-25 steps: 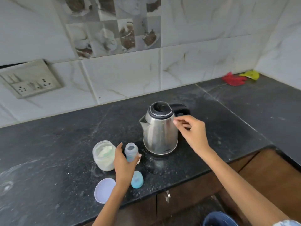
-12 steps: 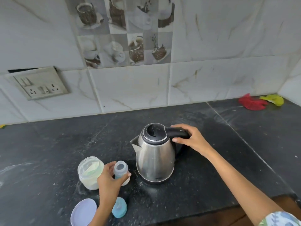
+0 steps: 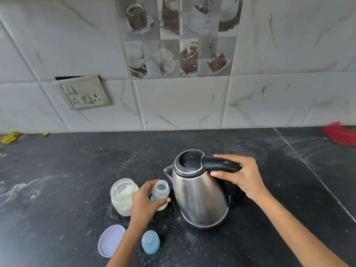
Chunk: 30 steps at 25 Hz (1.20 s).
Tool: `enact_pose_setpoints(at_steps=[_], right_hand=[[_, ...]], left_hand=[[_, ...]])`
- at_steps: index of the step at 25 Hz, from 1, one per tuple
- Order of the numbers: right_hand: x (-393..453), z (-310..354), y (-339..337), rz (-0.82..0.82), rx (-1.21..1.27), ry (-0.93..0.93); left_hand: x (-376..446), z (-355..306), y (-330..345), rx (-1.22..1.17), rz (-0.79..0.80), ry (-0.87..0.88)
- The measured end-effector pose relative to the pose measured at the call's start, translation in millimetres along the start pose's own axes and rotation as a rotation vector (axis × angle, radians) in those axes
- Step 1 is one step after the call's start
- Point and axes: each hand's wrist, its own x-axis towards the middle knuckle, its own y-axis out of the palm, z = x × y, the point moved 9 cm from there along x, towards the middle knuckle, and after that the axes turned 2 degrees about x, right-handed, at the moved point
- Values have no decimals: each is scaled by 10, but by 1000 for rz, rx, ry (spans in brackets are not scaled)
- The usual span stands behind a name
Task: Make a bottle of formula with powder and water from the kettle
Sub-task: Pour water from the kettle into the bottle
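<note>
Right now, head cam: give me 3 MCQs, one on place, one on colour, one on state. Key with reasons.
1. Where is the powder jar relative to the kettle?
A. To its left
B. To its right
C. Behind it

2. What colour is the bottle cap lying on the counter?
A. Red
B. Blue
C. Black

3. What is the state of the baby bottle?
A. Capped
B. Lying on its side
C. Open-topped, held by the left hand

Key: 1 A, the jar sits left of the kettle, beyond the bottle. 2 B, the cap by the left forearm is light blue. 3 C, its mouth is uncovered and fingers wrap it, while the right hand grips the kettle handle.
</note>
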Motion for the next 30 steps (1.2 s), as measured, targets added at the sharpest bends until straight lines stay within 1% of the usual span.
enact_pose_setpoints(at_steps=[12, 18, 30], right_hand=[[43, 464, 152, 126, -164, 1], [100, 510, 234, 150, -251, 39], [168, 515, 321, 158, -348, 65]], left_hand=[[18, -30, -10, 63, 45, 19], [51, 22, 17, 82, 53, 7], [101, 85, -25, 53, 0, -21]])
